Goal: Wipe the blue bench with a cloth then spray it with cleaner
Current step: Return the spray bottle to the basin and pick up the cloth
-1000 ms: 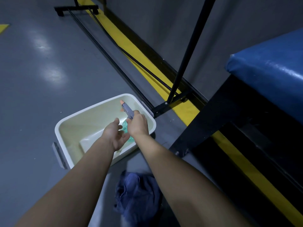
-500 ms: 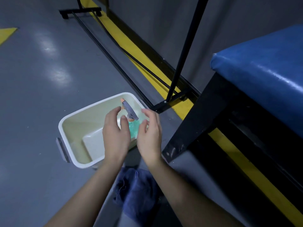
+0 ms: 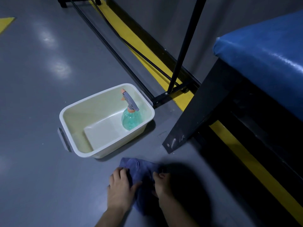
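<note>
A crumpled blue cloth (image 3: 141, 171) lies on the grey floor in front of me. My left hand (image 3: 120, 187) presses on its left side and my right hand (image 3: 162, 184) grips its right edge with curled fingers. A teal spray bottle (image 3: 131, 118) with a grey and orange trigger head stands upright in the near right corner of a white plastic tub (image 3: 72, 112). Neither hand touches the bottle. The blue padded bench (image 3: 265, 51) sits at the upper right on a black frame.
The bench's black leg (image 3: 193, 115) slants down to the floor just right of the tub. A black stand pole (image 3: 185, 45) and its floor rails run behind the tub. A yellow floor stripe (image 3: 246, 158) runs along the grey wall.
Both hands let go of the spray bottle, left it standing in the tub, and drew back toward me onto the blue cloth.
</note>
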`<action>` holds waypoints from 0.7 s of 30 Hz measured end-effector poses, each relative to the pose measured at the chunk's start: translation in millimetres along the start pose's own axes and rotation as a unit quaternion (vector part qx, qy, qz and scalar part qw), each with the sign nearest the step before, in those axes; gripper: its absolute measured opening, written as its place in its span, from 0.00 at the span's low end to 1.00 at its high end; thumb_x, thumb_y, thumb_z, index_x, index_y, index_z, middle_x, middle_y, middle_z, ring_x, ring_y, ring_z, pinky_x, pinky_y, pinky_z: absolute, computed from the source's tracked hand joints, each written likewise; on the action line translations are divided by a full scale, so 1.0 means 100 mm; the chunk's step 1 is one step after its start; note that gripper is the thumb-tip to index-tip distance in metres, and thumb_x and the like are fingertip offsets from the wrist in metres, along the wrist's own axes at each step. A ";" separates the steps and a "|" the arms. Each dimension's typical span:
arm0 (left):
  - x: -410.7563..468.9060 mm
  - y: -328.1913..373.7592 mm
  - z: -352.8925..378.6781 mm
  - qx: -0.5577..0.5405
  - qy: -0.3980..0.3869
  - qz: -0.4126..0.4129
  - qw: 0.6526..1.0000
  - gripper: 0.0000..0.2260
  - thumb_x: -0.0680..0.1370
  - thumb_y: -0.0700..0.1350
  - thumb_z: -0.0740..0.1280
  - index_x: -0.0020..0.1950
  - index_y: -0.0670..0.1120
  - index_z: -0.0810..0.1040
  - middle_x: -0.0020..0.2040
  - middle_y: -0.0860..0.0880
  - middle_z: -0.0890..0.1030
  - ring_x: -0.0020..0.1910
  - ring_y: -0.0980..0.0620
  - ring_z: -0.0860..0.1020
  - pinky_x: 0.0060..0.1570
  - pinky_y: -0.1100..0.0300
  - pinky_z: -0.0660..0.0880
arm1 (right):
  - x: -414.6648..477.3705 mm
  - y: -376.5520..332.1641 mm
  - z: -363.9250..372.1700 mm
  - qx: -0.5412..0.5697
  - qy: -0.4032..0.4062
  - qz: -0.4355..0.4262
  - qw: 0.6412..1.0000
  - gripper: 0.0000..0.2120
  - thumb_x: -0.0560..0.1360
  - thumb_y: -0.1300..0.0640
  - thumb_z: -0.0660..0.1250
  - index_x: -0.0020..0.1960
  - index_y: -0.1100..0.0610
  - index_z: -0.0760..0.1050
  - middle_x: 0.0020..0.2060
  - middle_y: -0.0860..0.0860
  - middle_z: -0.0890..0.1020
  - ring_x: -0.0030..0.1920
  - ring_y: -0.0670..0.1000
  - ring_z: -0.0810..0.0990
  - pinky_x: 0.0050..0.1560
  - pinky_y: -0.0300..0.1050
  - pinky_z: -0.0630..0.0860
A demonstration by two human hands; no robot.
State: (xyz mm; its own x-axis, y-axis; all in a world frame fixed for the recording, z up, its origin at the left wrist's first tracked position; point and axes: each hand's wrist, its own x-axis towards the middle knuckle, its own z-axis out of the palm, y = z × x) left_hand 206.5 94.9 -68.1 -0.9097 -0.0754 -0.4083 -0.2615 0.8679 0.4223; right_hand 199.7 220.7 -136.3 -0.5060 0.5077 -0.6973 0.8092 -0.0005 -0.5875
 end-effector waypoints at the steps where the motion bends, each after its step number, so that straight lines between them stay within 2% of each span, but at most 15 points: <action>1: 0.00 0.02 0.01 0.025 -0.012 -0.012 1.000 0.27 0.73 0.61 0.64 0.68 0.49 0.66 0.67 0.49 0.66 0.67 0.48 0.66 0.63 0.55 0.68 | 0.08 0.07 0.02 0.010 -0.013 0.005 1.000 0.10 0.66 0.50 0.65 0.38 0.57 0.72 0.40 0.58 0.81 0.46 0.62 0.82 0.56 0.61 0.77; 2: -0.01 0.05 0.02 0.049 -0.020 -0.017 0.998 0.26 0.74 0.61 0.63 0.68 0.50 0.66 0.67 0.50 0.65 0.68 0.48 0.65 0.63 0.55 0.67 | 0.03 0.02 -0.01 0.018 -0.024 0.006 1.000 0.07 0.69 0.52 0.65 0.36 0.54 0.70 0.39 0.57 0.79 0.46 0.60 0.81 0.56 0.58 0.77; 4: 0.00 0.10 0.05 0.097 -0.023 -0.022 0.995 0.25 0.74 0.62 0.62 0.66 0.52 0.67 0.67 0.50 0.65 0.68 0.48 0.64 0.63 0.55 0.67 | -0.16 -0.15 -0.11 0.013 -0.035 0.001 0.999 0.10 0.72 0.56 0.65 0.33 0.53 0.69 0.40 0.57 0.77 0.45 0.57 0.79 0.52 0.54 0.76; 6: 0.02 0.14 0.08 0.126 -0.030 -0.033 0.991 0.23 0.74 0.62 0.62 0.65 0.52 0.69 0.66 0.50 0.66 0.67 0.48 0.64 0.63 0.54 0.66 | -0.18 -0.16 -0.13 -0.003 -0.021 0.004 1.000 0.08 0.71 0.61 0.67 0.34 0.62 0.75 0.41 0.62 0.81 0.45 0.57 0.80 0.46 0.51 0.75; 7: 0.03 0.16 0.08 0.133 -0.032 -0.038 0.990 0.23 0.74 0.61 0.62 0.65 0.52 0.69 0.65 0.49 0.66 0.67 0.48 0.64 0.62 0.54 0.65 | -0.22 -0.18 -0.14 -0.017 -0.025 0.011 0.999 0.07 0.71 0.63 0.68 0.40 0.69 0.78 0.44 0.65 0.82 0.47 0.57 0.81 0.47 0.50 0.74; 8: 0.06 0.16 0.09 0.140 -0.033 -0.039 0.989 0.22 0.74 0.60 0.62 0.64 0.52 0.70 0.65 0.49 0.66 0.66 0.47 0.64 0.62 0.55 0.65 | -0.24 -0.20 -0.13 -0.033 -0.032 0.018 0.999 0.10 0.71 0.64 0.69 0.47 0.72 0.78 0.49 0.66 0.82 0.50 0.59 0.82 0.49 0.49 0.75; 10: 0.10 0.14 0.09 0.143 -0.037 -0.028 0.989 0.17 0.75 0.56 0.62 0.63 0.52 0.72 0.64 0.49 0.68 0.66 0.47 0.65 0.62 0.56 0.64 | -0.31 -0.27 -0.17 -0.062 -0.055 0.019 0.996 0.16 0.72 0.65 0.68 0.57 0.72 0.74 0.57 0.64 0.80 0.56 0.60 0.80 0.55 0.49 0.76; 12: 0.14 0.09 0.06 0.099 -0.039 -0.012 0.994 0.11 0.76 0.53 0.62 0.57 0.54 0.75 0.62 0.50 0.69 0.65 0.48 0.66 0.62 0.56 0.64 | -0.30 -0.30 -0.20 -0.074 -0.080 0.018 0.994 0.17 0.73 0.67 0.66 0.59 0.72 0.73 0.58 0.63 0.79 0.58 0.60 0.79 0.51 0.47 0.75; 14: 0.14 0.01 0.01 -0.016 -0.020 -0.013 1.000 0.03 0.75 0.52 0.66 0.42 0.56 0.74 0.55 0.50 0.71 0.62 0.47 0.69 0.59 0.56 0.66 | -0.25 -0.31 -0.21 -0.049 -0.069 0.004 0.996 0.14 0.71 0.70 0.66 0.56 0.73 0.75 0.51 0.61 0.80 0.52 0.58 0.80 0.45 0.44 0.72; 16: 0.15 -0.13 0.01 -0.142 -0.001 -0.027 0.989 0.14 0.71 0.47 0.72 0.32 0.55 0.68 0.47 0.48 0.72 0.56 0.43 0.73 0.54 0.55 0.69 | -0.27 -0.31 -0.20 -0.011 -0.054 -0.020 0.998 0.11 0.69 0.71 0.67 0.52 0.70 0.75 0.46 0.59 0.78 0.48 0.54 0.78 0.45 0.43 0.70; 18: 0.16 -0.23 0.01 -0.189 0.007 -0.072 0.979 0.17 0.68 0.42 0.74 0.31 0.51 0.67 0.45 0.44 0.74 0.52 0.40 0.74 0.53 0.53 0.71 | -0.31 -0.29 -0.16 -0.011 -0.069 -0.031 0.997 0.11 0.68 0.69 0.69 0.49 0.68 0.74 0.47 0.60 0.80 0.51 0.55 0.80 0.49 0.46 0.74; 21: 0.20 -0.17 0.01 -0.205 0.015 -0.114 0.972 0.12 0.68 0.38 0.72 0.37 0.46 0.69 0.49 0.41 0.72 0.55 0.39 0.72 0.56 0.51 0.71 | -0.29 -0.22 -0.10 -0.015 -0.084 -0.016 0.996 0.22 0.66 0.62 0.73 0.56 0.71 0.75 0.53 0.65 0.81 0.55 0.61 0.81 0.58 0.53 0.76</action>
State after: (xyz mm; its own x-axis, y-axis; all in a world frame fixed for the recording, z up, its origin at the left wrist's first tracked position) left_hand 193.5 78.9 -84.7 -0.8209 -0.2617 -0.5076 -0.5575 0.5597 0.6131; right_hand 199.2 215.2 -99.0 -0.5718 0.3559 -0.7391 0.7997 0.0409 -0.5990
